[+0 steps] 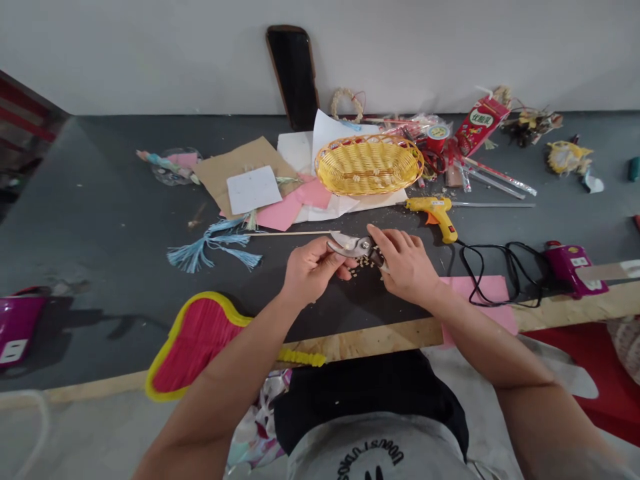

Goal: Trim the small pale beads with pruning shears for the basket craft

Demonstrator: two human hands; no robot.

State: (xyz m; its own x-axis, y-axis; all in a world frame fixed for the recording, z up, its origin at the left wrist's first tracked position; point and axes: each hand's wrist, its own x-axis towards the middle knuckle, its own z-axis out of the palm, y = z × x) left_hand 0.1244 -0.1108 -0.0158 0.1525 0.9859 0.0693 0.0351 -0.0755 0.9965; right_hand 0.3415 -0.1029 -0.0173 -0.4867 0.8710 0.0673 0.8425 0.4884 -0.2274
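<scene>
My right hand is closed around the handles of a pair of pruning shears, whose blades point left and stand apart. My left hand is pinched right at the blades; whatever its fingertips hold is too small to make out. Small pale cut bits lie scattered on the table below the shears. Just behind the left hand a thin pale stick runs leftward from the blades to a light blue tassel.
A yellow woven basket sits on papers at the back. A yellow glue gun with a black cable lies to the right, near a purple box. A red fan-like piece with yellow edging overhangs the front edge. A phone leans against the wall.
</scene>
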